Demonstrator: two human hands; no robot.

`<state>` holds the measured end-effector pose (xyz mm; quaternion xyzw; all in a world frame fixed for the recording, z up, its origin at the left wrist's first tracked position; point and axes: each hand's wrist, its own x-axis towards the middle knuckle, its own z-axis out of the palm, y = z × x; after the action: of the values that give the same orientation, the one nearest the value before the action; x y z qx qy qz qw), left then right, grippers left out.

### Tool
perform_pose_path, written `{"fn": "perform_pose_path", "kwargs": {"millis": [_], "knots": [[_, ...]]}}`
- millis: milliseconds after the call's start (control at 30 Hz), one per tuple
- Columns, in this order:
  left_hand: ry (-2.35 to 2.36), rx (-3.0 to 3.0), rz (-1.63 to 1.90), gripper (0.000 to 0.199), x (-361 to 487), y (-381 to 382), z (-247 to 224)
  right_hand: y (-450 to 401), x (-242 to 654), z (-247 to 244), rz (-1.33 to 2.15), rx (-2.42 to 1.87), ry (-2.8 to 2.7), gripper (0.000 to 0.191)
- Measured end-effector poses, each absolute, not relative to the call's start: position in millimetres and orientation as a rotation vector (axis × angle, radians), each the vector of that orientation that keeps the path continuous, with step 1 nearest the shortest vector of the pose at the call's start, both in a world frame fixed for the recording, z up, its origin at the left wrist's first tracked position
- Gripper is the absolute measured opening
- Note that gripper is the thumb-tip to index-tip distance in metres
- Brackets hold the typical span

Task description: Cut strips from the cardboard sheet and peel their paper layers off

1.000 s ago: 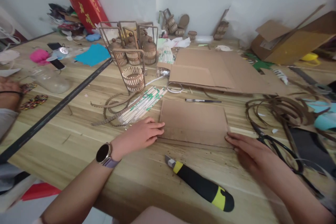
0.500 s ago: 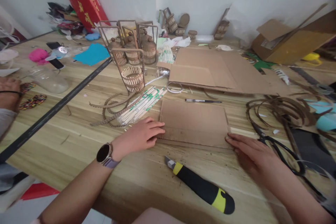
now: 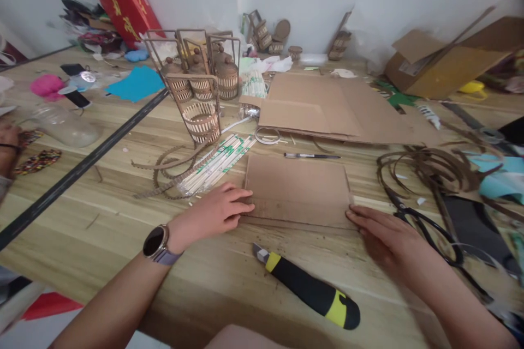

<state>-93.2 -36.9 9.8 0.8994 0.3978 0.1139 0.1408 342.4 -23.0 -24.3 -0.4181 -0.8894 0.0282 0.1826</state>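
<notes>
A small rectangular cardboard piece (image 3: 297, 191) lies flat on the wooden table, held at its two sides. The fingertips of my left hand (image 3: 221, 210) close on its left edge, with a watch on that wrist. At the lower right corner, my right hand (image 3: 380, 234) grips the edge with its fingers together; its thumb is mostly hidden. A black and yellow utility knife (image 3: 309, 286) rests in front of the cardboard, blade out, touched by neither hand. Just behind the cardboard is a black pen (image 3: 312, 156).
Large cardboard sheets (image 3: 311, 106) lie farther back. Left of them stand small bamboo baskets (image 3: 200, 120) beside wrapped sticks (image 3: 216, 166). Black scissors (image 3: 429, 234) and coiled brown strips (image 3: 426, 172) are at the right. Another person's hand (image 3: 9, 136) shows at the far left.
The whole view has shifted slightly, so things appear a little farther left. Both hands keep their places at the cardboard's edges, and the knife stays in front of it.
</notes>
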Motion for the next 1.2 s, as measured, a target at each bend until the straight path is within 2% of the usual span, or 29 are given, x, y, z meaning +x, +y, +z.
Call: {"fn": "perform_pose_path", "kwargs": {"millis": [167,433,533,800,933,1033,1200], "knots": [[1.15,2.664,0.297,0.038,-93,-38,9,-20,345,-19,0.163,-1.185,-2.566,0.042],[1.161,2.767,0.271,0.037,-82,-41,19,-17,341,-15,0.099,-1.122,-2.551,0.037],[1.119,2.735,0.152,0.033,-75,-35,22,-16,337,-13,0.132,-1.127,-2.522,0.035],[0.892,2.731,-0.209,0.056,-23,0,37,-15,334,-13,0.078,-1.146,-2.513,0.035],[0.803,2.645,-0.386,0.051,4,22,53,-15,331,-7,0.162,-1.2,-2.551,0.036],[0.791,2.59,-0.527,0.056,14,30,62,-15,332,-3,0.201,-1.259,-2.566,0.039],[0.782,2.518,-0.632,0.061,21,31,70,-3,318,22,0.091,-1.366,-2.775,0.036]]}}
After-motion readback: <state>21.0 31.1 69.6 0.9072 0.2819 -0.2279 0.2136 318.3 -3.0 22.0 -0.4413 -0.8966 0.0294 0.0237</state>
